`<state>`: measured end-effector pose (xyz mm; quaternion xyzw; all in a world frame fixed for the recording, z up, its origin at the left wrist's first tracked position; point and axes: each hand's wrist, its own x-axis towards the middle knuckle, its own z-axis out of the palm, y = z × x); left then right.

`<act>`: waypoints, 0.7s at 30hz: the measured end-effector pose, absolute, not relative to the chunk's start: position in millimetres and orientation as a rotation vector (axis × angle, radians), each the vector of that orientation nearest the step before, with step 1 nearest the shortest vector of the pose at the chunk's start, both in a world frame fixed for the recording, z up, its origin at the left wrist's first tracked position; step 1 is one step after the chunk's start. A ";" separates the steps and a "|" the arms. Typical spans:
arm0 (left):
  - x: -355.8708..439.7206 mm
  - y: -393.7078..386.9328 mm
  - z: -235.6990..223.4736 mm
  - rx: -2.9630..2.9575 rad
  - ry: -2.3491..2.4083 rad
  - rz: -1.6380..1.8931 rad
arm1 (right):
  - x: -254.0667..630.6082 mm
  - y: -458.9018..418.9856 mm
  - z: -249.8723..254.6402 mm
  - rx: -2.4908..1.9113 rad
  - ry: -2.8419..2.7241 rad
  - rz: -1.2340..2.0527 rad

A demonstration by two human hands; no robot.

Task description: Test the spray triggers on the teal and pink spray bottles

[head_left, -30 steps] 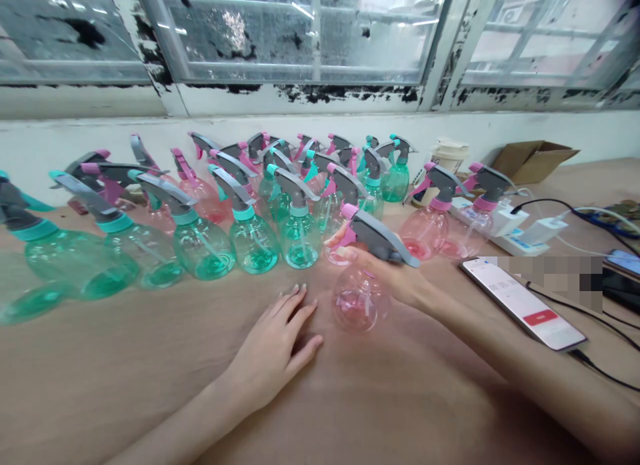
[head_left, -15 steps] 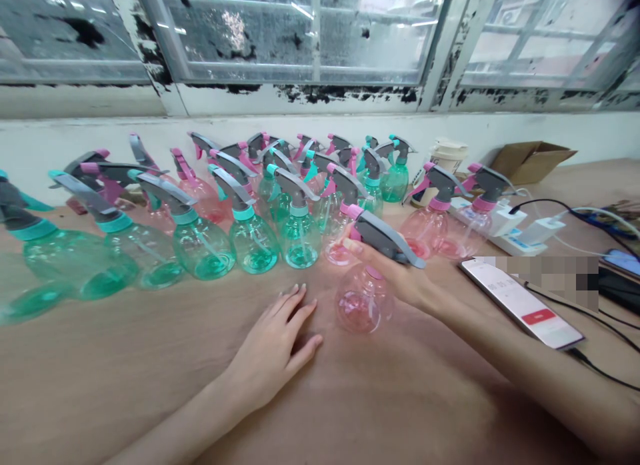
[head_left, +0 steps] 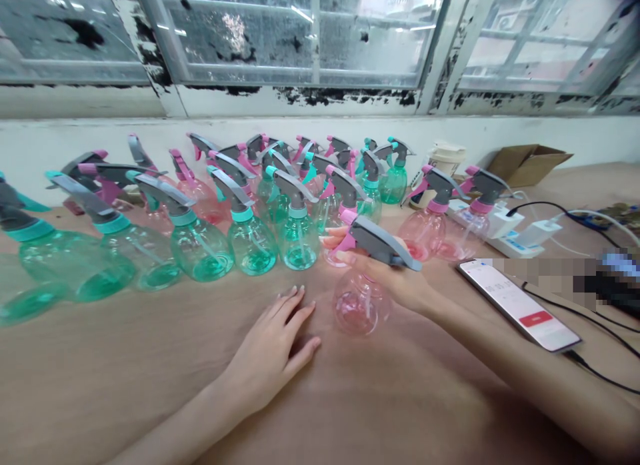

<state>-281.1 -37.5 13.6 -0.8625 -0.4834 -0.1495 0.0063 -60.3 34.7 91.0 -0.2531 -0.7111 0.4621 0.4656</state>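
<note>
Nearest to me stands a pink see-through spray bottle (head_left: 357,308) with a grey and pink trigger head. My right hand (head_left: 397,278) is wrapped round its neck, fingers reaching past the far side and the thumb in front; the collar is hidden. Lying flat on the table to its left is my left hand (head_left: 265,348), fingers apart and holding nothing. Beyond the hands runs a row of green spray bottles, among them a green bottle (head_left: 299,242) close to my left fingertips. Two more pink bottles (head_left: 424,230) stand to the right.
More green and pink spray bottles crowd back towards the wall. At the right are a phone (head_left: 520,305) with a cable, a white power strip (head_left: 515,242) with plugs, a lidded paper cup (head_left: 447,158) and a cardboard box (head_left: 525,165). Windows line the back.
My right hand's fingers have stretched further left past the bottle's neck, and the trigger head has turned slightly. My left hand has not moved.
</note>
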 end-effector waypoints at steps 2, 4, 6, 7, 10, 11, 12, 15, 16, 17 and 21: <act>-281.0 -37.8 14.1 -2.705 -1.517 -0.480 | -58.8 33.3 90.0 -0.660 -1.750 1.121; -280.9 -38.1 14.2 -2.705 -1.516 -0.485 | -54.5 33.6 85.1 -0.697 -1.763 1.069; -280.8 -38.2 13.9 -2.701 -1.519 -0.489 | -49.1 34.7 78.6 -0.696 -1.789 1.020; -280.7 -38.3 13.6 -2.699 -1.521 -0.491 | -46.9 35.0 76.0 -0.687 -1.811 1.006; -280.6 -38.0 12.9 -2.695 -1.516 -0.492 | -45.1 32.8 75.9 -0.712 -1.874 0.977; -280.6 -37.8 12.9 -2.694 -1.512 -0.490 | -45.9 31.1 78.3 -0.731 -1.883 0.968; -280.6 -37.6 12.9 -2.694 -1.508 -0.489 | -47.1 29.1 81.3 -0.738 -1.886 0.963; -280.6 -37.2 13.3 -2.693 -1.501 -0.488 | -50.6 23.9 89.3 -0.728 -1.894 0.934; -280.7 -37.3 13.3 -2.692 -1.500 -0.485 | -51.3 23.2 90.5 -0.734 -1.898 0.922; -280.8 -37.3 13.1 -2.690 -1.501 -0.481 | -51.9 23.2 90.8 -0.747 -1.894 0.914; -281.2 -37.9 12.3 -2.685 -1.507 -0.469 | -54.5 27.1 87.1 -0.747 -1.802 0.955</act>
